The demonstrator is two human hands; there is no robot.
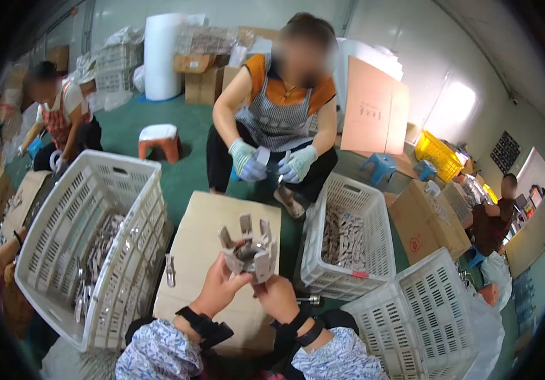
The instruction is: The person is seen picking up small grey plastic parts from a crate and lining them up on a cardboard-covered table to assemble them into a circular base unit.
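Note:
Above a cardboard sheet (206, 218), my left hand (216, 288) grips a round metal ring with several pale flat clips (262, 265) standing up around its rim. My right hand (277, 299) is closed at the lower right side of the same piece; its fingertips are partly hidden behind it. A single small metal clip (170, 270) lies on the left part of the cardboard. Beside my right wrist is a small shiny metal part (312, 299). Across from me, a co-worker's gloved hands (247, 166) hold a small pale piece.
At left stands a white crate (149, 170) containing many metal clips; another white crate (377, 218) with similar pieces stands at right. A further white crate (421, 316) is near my right arm. Stools (158, 142), a cardboard box (434, 225) and other seated people surround the area.

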